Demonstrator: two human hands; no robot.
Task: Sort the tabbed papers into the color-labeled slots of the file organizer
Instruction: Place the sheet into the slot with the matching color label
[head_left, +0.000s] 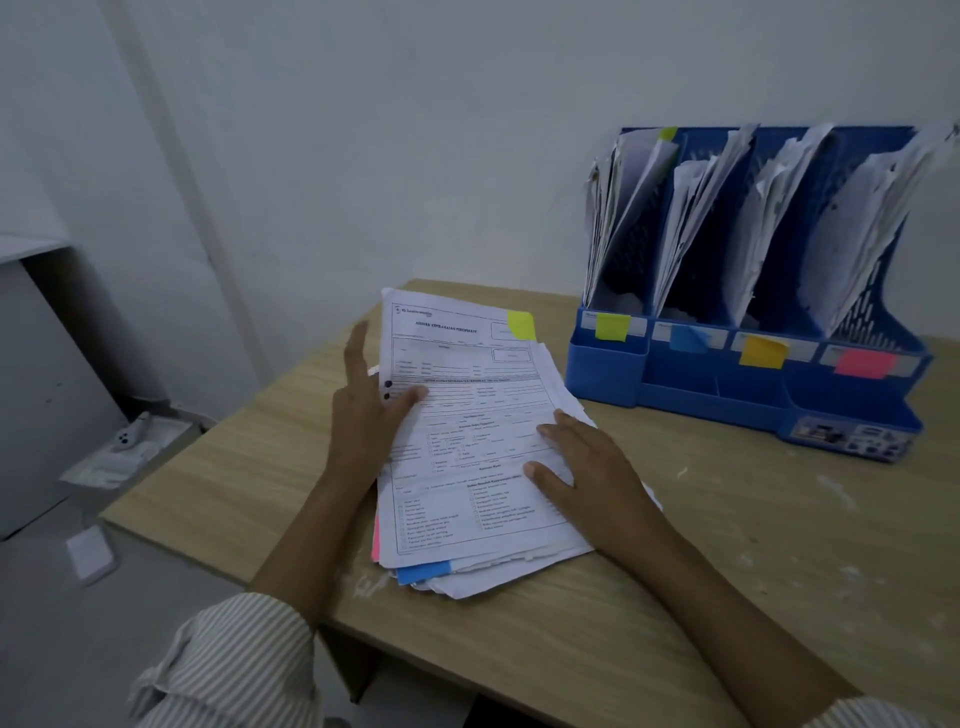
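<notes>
stack: tabbed papers (483, 457) lie mid-desk (727, 545), at 8 o'clock from the file organizer (748, 291)
left hand (366, 415): I pinch the top sheet's left edge, thumb on top, index raised, probably to peel it off
right hand (587, 467): flat, fingers straight, I press the pile so it doesn't slide
top tab: yellow-green tab (521, 325) at the sheet's 1 o'clock, likely for the green-labeled slot (613, 327), far left
hidden: lower tabs mostly covered; print unreadable; organizer's right edge blurred

Print on the top sheet (467, 415) too blurred to read; lower papers (519, 571) mostly covered
</notes>
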